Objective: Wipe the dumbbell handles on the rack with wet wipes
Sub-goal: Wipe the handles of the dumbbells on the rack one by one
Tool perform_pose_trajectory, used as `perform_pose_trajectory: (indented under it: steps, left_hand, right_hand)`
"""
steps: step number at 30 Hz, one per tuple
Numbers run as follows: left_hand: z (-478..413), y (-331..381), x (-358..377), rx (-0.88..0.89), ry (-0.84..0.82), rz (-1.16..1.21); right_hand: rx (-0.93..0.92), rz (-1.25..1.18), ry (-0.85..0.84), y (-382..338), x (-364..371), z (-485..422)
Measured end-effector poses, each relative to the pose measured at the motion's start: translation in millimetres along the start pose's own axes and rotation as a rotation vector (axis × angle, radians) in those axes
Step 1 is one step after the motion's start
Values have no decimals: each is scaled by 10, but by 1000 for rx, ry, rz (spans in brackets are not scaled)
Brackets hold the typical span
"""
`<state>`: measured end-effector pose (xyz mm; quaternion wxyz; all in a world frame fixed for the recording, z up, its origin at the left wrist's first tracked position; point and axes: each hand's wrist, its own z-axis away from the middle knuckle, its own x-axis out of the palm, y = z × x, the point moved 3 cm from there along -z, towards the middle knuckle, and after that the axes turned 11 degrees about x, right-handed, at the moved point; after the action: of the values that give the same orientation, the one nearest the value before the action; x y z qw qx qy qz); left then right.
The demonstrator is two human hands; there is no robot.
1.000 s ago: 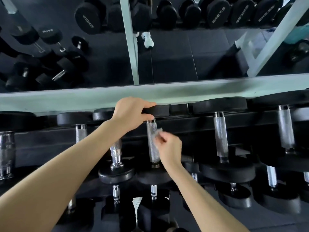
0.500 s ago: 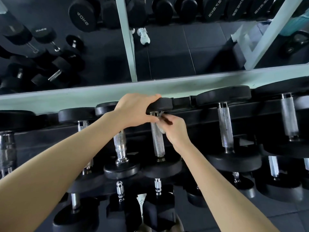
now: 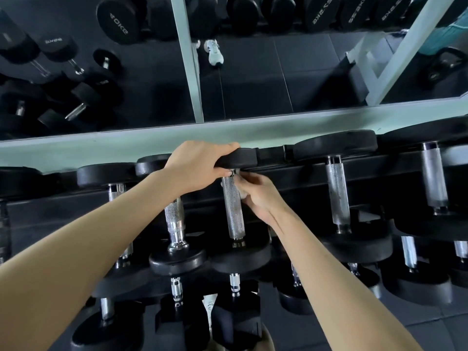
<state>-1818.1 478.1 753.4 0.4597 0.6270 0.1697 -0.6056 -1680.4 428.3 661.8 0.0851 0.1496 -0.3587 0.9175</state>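
Note:
A dumbbell with a knurled steel handle (image 3: 234, 211) lies on the top tier of the black rack (image 3: 291, 173), pointing towards me. My left hand (image 3: 200, 165) grips its far black head (image 3: 240, 158) from above. My right hand (image 3: 260, 196) pinches a small white wet wipe (image 3: 241, 192) against the right side of the handle, near its upper end. Most of the wipe is hidden under my fingers.
More dumbbells flank it: one handle (image 3: 174, 219) to the left, two handles (image 3: 338, 193) (image 3: 433, 178) to the right, and lower tiers below. A pale green ledge (image 3: 101, 150) and a mirror (image 3: 253, 72) stand behind the rack.
My right hand slid with the wipe from the middle of the handle up to its far end. My left hand stayed on the dumbbell head.

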Motion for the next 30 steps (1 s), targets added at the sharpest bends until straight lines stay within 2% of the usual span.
perform_pose_trajectory:
  steps: [6, 15, 19, 21, 26, 30]
  left_hand:
    - [-11, 3, 2, 15, 17, -11]
    - [1, -4, 6, -13, 3, 19]
    - [-6, -6, 5, -7, 4, -5]
    - [-9, -5, 3, -5, 8, -9]
    - [-4, -12, 4, -4, 6, 4]
    - [-8, -4, -6, -12, -3, 13]
  right_hand:
    - [79, 35, -159, 186, -62, 36]
    - [97, 262, -82, 373, -164, 232]
    - [63, -15, -71, 90, 6, 59]
    - [63, -49, -114, 79, 52, 53]
    - [92, 238, -142, 270, -59, 219]
    - [94, 490, -43, 378, -97, 386]
